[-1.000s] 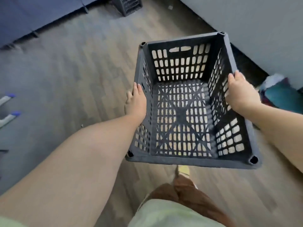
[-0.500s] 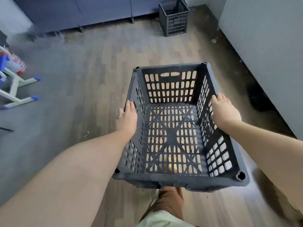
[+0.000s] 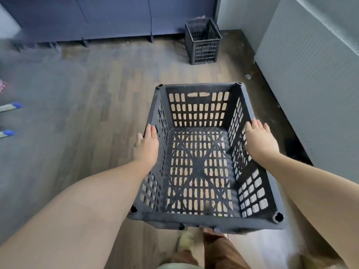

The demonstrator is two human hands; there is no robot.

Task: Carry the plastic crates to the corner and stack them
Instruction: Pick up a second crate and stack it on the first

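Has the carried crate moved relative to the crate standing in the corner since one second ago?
Yes. The carried crate has come closer to the corner crate.

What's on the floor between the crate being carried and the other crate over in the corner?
Only bare wood floor, seen in the head view, lies between the carried crate and the corner crate. A small scrap lies off to the right.

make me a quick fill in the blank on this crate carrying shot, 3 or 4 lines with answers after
1. The carried crate is held off the floor by ____ hands.
2. The left hand grips the crate's ____ wall, and the right hand grips the wall across from it.
3. Inside, the carried crate is ____.
4. The second crate stands on the floor in the ____, beside the blue cabinets.

Answers: two; left; empty; corner
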